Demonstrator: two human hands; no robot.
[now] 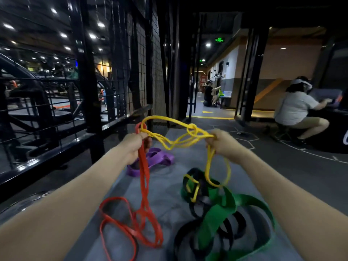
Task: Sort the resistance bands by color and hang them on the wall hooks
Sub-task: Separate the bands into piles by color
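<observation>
- Left hand point(134, 146): grips red bands point(144, 185) and yellow bands point(177, 137).
- Right hand point(223, 143): pinches the knotted yellow bands' other end.
- Tabletop point(169, 196): purple bands point(156, 159), green band point(224, 210), black bands point(231, 227).

- A green lit exit sign point(219, 40) hangs from the ceiling far beyond the right hand point(224, 143), above the corridor; its characters are too small and blurred to make out.
- A second, smaller green lit sign point(201, 60) glows deeper down the same corridor, equally unreadable.
- A white mark point(345, 138) shows on a black surface far to the right of the right hand, cut off by the edge, so no letter can be told.
</observation>
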